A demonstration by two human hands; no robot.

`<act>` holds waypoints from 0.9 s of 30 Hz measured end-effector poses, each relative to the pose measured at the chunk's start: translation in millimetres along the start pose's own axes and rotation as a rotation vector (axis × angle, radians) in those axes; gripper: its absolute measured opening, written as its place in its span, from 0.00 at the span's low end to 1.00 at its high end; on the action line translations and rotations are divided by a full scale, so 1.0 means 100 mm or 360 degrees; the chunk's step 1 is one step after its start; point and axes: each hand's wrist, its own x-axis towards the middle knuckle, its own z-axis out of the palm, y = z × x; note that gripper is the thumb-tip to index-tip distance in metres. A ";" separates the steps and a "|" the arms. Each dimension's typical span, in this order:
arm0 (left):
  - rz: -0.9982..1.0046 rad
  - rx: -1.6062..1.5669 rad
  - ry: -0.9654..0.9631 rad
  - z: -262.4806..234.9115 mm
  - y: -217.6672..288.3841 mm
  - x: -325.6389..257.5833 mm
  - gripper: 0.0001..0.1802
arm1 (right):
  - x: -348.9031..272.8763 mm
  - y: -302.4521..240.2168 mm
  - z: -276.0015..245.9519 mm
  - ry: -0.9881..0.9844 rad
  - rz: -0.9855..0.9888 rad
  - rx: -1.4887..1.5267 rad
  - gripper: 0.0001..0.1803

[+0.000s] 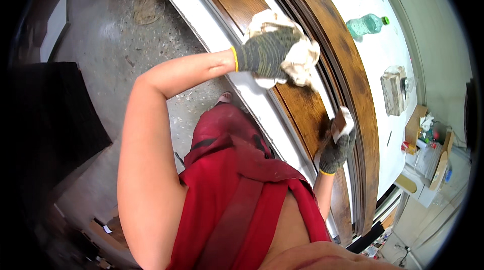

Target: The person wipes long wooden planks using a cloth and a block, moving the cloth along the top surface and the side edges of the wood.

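On the stained brown wooden panel, one gloved left hand clutched one crumpled white rag, pressing it down; one gloved right hand pinched one small sanding block. Farther right lay one green plastic bottle.

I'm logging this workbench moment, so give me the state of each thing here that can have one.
left hand: gloved, gripping the rag
rag: crumpled, pressed on the wood
right hand: gloved, holding the small block
small block: tilted, against the wood
curved wooden panel: stained dark brown, lying flat
green bottle: capped, lying on its side
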 end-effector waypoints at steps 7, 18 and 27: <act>-0.0226 0.0017 0.0158 -0.16 -0.20 0.01 0.48 | 1.40 -0.64 1.70 -0.0927 -0.0429 -0.0545 0.23; -0.0142 0.0287 0.0246 -0.23 -0.01 0.02 0.47 | 2.52 -0.11 4.58 -0.1048 -0.1515 -0.0979 0.22; -0.0275 0.0608 -0.0004 -0.17 -0.03 0.08 0.37 | 3.02 0.15 4.79 -0.0841 -0.1854 -0.1309 0.22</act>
